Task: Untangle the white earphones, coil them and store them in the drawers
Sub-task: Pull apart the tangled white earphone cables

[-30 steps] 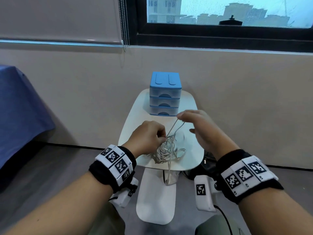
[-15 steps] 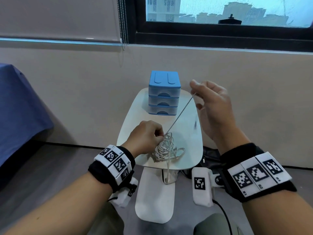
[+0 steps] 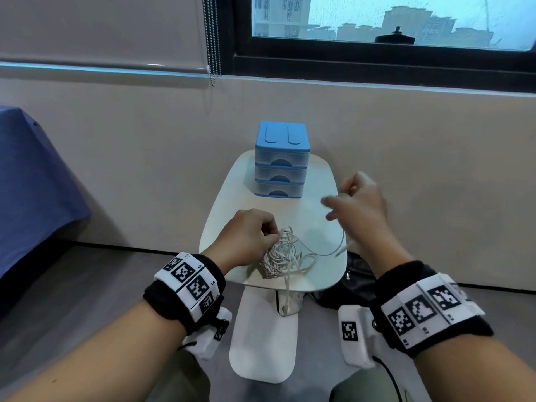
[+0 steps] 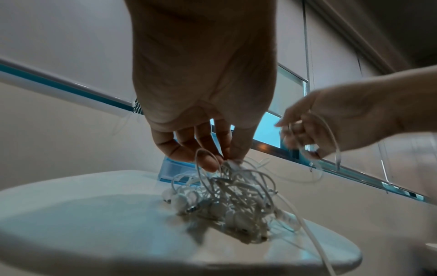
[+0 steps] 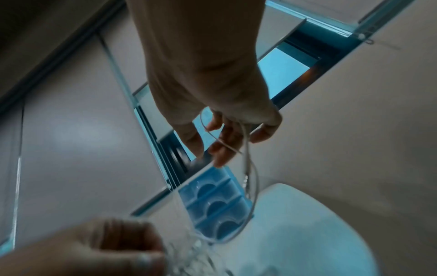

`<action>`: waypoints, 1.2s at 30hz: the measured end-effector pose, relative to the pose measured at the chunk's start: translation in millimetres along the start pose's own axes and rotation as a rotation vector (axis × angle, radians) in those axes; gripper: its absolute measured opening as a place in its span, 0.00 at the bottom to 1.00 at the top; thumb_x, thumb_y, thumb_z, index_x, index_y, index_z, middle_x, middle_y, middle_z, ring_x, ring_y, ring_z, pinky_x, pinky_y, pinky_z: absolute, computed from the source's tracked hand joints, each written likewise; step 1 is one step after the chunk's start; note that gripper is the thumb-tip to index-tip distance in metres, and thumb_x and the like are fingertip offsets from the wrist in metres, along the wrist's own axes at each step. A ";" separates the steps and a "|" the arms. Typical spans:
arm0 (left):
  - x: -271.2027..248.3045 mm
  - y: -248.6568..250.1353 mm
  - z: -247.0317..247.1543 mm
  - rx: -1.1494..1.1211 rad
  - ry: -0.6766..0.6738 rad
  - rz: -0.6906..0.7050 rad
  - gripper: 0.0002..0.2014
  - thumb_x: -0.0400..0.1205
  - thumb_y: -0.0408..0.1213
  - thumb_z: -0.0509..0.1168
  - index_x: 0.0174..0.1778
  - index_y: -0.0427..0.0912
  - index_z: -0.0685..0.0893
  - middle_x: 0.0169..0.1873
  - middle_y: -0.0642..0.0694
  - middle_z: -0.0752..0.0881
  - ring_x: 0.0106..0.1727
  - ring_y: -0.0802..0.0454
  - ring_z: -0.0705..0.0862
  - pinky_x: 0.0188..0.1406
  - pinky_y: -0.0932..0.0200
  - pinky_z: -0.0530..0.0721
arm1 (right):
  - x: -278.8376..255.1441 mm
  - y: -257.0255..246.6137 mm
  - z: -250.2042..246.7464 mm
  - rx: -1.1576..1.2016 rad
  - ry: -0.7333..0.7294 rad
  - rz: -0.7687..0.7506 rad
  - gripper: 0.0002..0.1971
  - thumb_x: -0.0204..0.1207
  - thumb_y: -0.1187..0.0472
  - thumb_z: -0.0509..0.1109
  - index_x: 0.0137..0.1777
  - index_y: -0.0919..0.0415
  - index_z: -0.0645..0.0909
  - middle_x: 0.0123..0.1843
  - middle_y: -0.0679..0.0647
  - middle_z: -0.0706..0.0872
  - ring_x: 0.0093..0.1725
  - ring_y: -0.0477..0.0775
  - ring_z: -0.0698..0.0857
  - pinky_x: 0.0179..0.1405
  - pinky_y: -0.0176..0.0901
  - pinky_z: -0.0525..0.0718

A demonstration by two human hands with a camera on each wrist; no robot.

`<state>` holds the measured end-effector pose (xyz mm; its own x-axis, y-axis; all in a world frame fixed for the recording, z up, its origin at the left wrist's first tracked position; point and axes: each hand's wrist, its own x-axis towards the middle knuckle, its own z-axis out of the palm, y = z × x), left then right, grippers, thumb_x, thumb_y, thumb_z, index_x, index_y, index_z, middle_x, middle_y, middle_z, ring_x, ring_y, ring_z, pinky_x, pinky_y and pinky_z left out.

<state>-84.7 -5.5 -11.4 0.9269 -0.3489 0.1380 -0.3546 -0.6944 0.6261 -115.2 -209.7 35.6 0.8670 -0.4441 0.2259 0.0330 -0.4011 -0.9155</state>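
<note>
A tangled heap of white earphones (image 3: 282, 258) (image 4: 232, 198) lies on the near part of a small white table (image 3: 316, 187). My left hand (image 3: 252, 236) (image 4: 212, 145) pinches the top of the tangle with its fingertips. My right hand (image 3: 359, 204) (image 5: 227, 134), blurred with motion, is raised to the right of the heap, its fingers curled round a freed strand (image 5: 247, 158) whose plug end hangs loose. A blue set of three shut drawers (image 3: 281, 161) (image 5: 215, 203) stands at the table's far side.
One cord (image 3: 287, 288) hangs over the table's near edge down past its white base (image 3: 261, 343). A blue-covered surface (image 3: 32, 181) is at the left, a black bag (image 3: 348, 288) on the floor at the right, and the wall with a window lies close behind.
My right hand drew a strand up and to the right until it was taut, then came back down with the strand now slack and its end hanging free. The left hand stayed on the tangle.
</note>
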 end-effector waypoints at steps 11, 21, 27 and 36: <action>-1.2 3.2 -2.7 -0.031 -0.011 0.026 0.07 0.80 0.37 0.76 0.38 0.52 0.88 0.38 0.53 0.90 0.36 0.59 0.85 0.38 0.63 0.77 | -24.3 29.3 37.8 -0.095 -0.339 -0.298 0.06 0.77 0.60 0.78 0.48 0.47 0.89 0.52 0.40 0.87 0.54 0.42 0.87 0.50 0.34 0.81; -4.4 0.1 -2.5 -0.177 0.045 0.021 0.04 0.80 0.37 0.77 0.40 0.46 0.90 0.37 0.51 0.91 0.37 0.58 0.86 0.38 0.67 0.80 | -33.2 54.3 51.2 -0.138 -0.327 -0.269 0.06 0.78 0.60 0.76 0.39 0.55 0.86 0.39 0.45 0.90 0.44 0.40 0.88 0.45 0.28 0.81; -3.2 3.5 3.1 -0.466 0.206 0.005 0.05 0.83 0.36 0.74 0.41 0.47 0.88 0.39 0.46 0.90 0.38 0.56 0.84 0.45 0.54 0.85 | -33.7 55.2 49.0 -0.244 -0.337 -0.142 0.10 0.77 0.60 0.73 0.34 0.59 0.85 0.35 0.50 0.87 0.36 0.47 0.84 0.38 0.41 0.80; -3.4 -6.3 12.0 -0.142 0.126 0.033 0.09 0.80 0.37 0.75 0.37 0.53 0.86 0.34 0.54 0.89 0.35 0.54 0.85 0.42 0.49 0.88 | -25.3 -8.7 39.6 -0.102 -0.299 -0.142 0.08 0.72 0.64 0.74 0.36 0.69 0.85 0.42 0.55 0.87 0.40 0.53 0.83 0.41 0.47 0.79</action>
<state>-87.2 -7.5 -25.1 0.9261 -0.2824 0.2501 -0.3729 -0.5846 0.7205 -117.7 -163.2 24.7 0.9651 -0.1294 0.2275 0.1274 -0.5269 -0.8403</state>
